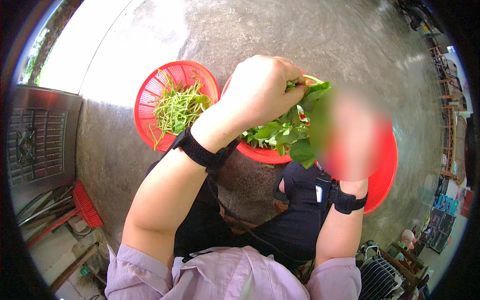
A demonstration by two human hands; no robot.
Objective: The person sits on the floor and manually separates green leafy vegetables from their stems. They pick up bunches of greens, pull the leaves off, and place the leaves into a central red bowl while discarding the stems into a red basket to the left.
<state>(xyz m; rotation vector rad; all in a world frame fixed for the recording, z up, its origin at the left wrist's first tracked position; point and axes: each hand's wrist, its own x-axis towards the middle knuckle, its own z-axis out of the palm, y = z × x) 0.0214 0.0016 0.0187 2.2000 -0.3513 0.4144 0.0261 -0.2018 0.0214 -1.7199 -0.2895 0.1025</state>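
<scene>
My left hand (268, 88) pinches the top of a leafy green stem (311, 97) between thumb and fingers, above the middle red basket (262, 155). Green leaves (268, 131) lie in that basket, partly hidden by my left hand and forearm. My right hand (348, 127) is beside the leaves on the right, over another red container (386, 157); a blur covers the hand, so its fingers and what it holds cannot be made out. To the left, a red slotted plastic basket (140, 108) holds a heap of thin green stems (176, 108).
The containers stand on a grey concrete floor (300, 33). At the left are a metal door panel (41, 138) and a red broom (84, 206). A folded metal cart (380, 273) stands at lower right. A black cable (255, 236) crosses my lap.
</scene>
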